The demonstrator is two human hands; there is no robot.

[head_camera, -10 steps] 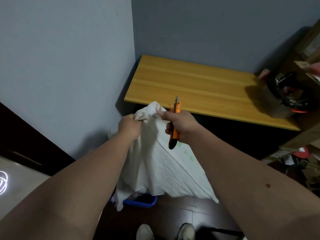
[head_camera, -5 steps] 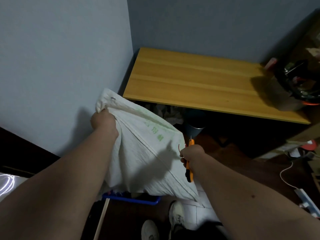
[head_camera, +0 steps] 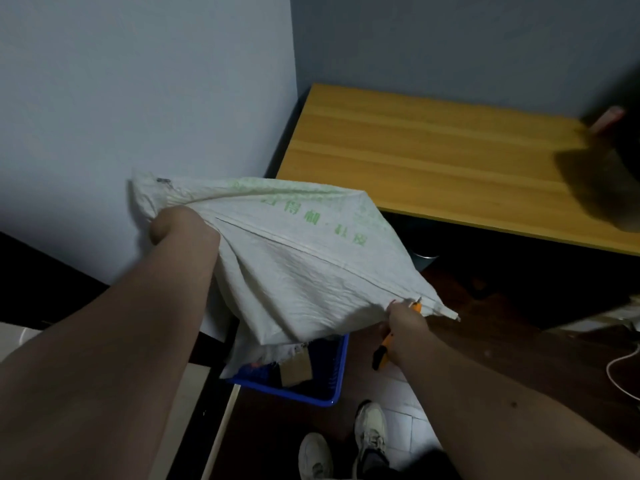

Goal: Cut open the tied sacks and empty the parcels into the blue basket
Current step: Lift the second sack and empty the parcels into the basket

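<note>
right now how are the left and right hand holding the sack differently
The left hand grips only the white sack, bunching cloth at its upper corner; the right hand pinches the lower corner and also holds an orange utility knife. The left hand is raised near the wall; the right sits lower, beside the blue basket. Both keep the sack lifted over the basket.
</note>
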